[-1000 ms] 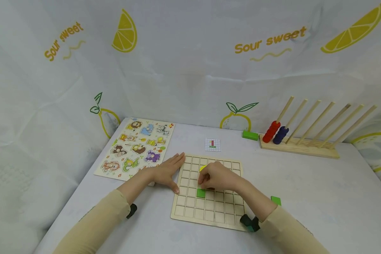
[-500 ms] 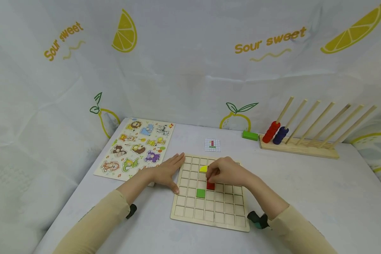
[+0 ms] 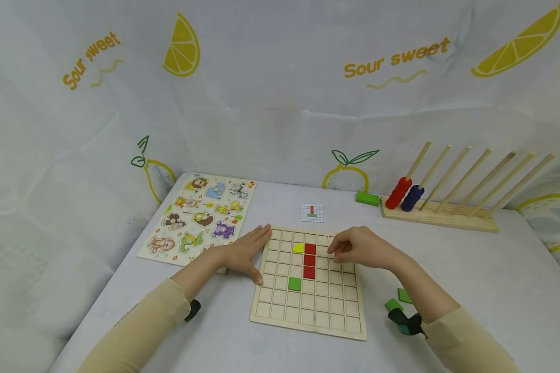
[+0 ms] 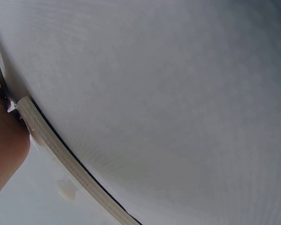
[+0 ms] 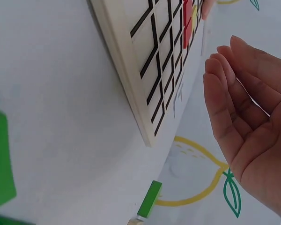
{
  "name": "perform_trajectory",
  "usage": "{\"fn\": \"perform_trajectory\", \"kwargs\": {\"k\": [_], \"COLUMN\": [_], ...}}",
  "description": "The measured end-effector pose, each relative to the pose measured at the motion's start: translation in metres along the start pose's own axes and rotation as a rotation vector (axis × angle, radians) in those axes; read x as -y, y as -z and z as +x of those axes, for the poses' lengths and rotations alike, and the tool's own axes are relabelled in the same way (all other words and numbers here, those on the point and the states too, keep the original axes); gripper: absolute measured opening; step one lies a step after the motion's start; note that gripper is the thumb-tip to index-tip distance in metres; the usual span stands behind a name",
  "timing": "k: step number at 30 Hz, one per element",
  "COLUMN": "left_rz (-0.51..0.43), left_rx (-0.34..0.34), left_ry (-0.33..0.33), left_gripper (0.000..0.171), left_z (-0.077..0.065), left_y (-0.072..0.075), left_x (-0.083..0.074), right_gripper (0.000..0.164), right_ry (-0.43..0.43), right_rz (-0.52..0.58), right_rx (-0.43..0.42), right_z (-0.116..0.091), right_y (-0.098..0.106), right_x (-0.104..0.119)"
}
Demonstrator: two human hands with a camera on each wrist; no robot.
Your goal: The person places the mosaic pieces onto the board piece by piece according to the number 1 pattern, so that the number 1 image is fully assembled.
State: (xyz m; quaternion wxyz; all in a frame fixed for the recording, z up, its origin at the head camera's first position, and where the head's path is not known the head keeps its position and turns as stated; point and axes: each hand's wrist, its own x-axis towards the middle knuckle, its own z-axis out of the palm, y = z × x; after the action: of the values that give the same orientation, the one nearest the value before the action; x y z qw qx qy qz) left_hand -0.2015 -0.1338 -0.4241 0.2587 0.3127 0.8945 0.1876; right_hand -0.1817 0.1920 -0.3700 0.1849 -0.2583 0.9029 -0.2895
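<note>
A wooden grid board (image 3: 322,317) lies flat on the table. Three red square tiles (image 3: 310,260) form a column in its cells, with a yellow tile (image 3: 298,248) beside the top one. One green tile (image 3: 295,284) sits lower left of the column. My left hand (image 3: 243,255) lies against the board's left edge, fingers and thumb spread. Above the board's right part hovers my right hand (image 3: 366,247); the right wrist view shows its fingers (image 5: 218,93) loosely bent with nothing between them. Two loose green tiles (image 3: 404,296) lie right of the board, near the right wrist.
A small card (image 3: 312,219) printed with a coloured grid pattern lies behind the board. On the left is an animal puzzle board (image 3: 177,241). A green block (image 3: 367,198) and a wooden peg rack (image 3: 441,219) with red and blue beads stand at the back right.
My right hand has let go of a red tile and moved right, uncovering the red column. It was over the middle cells before. My left hand has stayed in place.
</note>
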Motion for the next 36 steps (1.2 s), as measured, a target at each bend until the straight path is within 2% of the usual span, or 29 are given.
{"fn": "perform_trajectory", "kwargs": {"k": [16,29,36], "left_rz": [0.011,-0.014,-0.021], "left_rx": [0.000,-0.008,0.000], "left_ry": [0.002,-0.019,-0.019], "left_gripper": [0.128,0.127,0.128], "left_z": [0.000,0.000,0.000], "left_y": [0.001,0.001,0.001], "left_x": [0.001,0.000,0.001], "right_gripper": [0.014,0.012,0.019], "right_ry": [-0.036,-0.041,-0.043], "right_rz": [0.009,0.061,0.156], "right_rx": [0.011,0.080,0.139], "right_z": [-0.041,-0.074,-0.089], "right_y": [0.015,0.013,0.007], "right_x": [-0.037,-0.053,-0.061]}}
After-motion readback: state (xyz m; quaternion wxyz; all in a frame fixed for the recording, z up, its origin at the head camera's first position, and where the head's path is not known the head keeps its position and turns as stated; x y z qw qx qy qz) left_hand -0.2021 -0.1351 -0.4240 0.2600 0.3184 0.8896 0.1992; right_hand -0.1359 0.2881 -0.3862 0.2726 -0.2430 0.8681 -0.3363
